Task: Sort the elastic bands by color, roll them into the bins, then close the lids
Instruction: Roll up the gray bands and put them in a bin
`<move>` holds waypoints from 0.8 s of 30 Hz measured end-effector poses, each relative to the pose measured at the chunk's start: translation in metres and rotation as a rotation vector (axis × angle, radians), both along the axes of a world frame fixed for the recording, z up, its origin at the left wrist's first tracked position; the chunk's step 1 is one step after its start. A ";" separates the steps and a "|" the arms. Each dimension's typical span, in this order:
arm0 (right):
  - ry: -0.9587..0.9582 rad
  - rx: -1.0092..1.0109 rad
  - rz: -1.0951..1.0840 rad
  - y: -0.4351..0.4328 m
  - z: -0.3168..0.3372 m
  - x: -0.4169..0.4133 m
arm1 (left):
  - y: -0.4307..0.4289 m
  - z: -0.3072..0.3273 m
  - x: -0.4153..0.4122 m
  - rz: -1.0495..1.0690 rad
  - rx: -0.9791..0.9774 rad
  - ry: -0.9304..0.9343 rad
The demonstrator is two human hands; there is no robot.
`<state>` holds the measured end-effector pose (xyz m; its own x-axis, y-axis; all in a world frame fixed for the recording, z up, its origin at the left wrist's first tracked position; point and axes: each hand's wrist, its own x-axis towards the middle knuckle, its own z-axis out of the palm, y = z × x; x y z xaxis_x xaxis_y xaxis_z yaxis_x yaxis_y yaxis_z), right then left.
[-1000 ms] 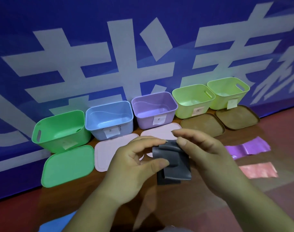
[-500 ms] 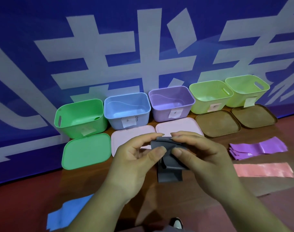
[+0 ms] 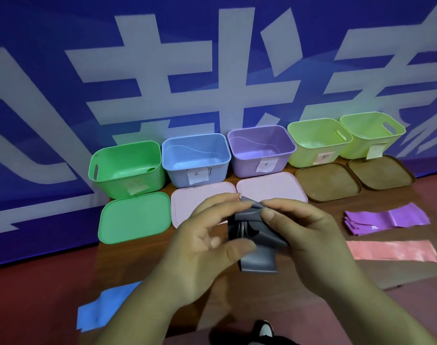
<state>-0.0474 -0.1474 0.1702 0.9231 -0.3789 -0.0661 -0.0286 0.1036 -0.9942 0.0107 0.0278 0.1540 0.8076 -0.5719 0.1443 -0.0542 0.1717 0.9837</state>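
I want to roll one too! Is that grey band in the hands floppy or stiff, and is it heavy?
Probably floppy: the grey band creases where the left hand and right hand pinch it, and its loose end hangs down. Likely light: it looks thin. It may unroll if released.

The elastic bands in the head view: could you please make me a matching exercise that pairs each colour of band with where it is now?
Bands:
1. grey band
2. purple bands
3. pink band
4. blue band

Places:
A. near left, beside the left forearm
B. stacked just in front of the brown lids
C. pinched between the left hand and right hand
D. flat on the right, nearer the person than the purple ones

Pairs: 1-C, 2-B, 3-D, 4-A.
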 end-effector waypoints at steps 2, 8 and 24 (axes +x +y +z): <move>0.015 0.031 0.012 -0.003 0.002 0.000 | -0.001 -0.002 0.001 -0.038 0.000 0.010; 0.089 0.207 0.034 -0.021 0.003 0.000 | -0.015 -0.003 0.007 -0.059 0.165 -0.089; -0.205 -0.054 0.029 -0.213 -0.016 0.010 | -0.210 0.015 0.030 0.034 0.342 -0.269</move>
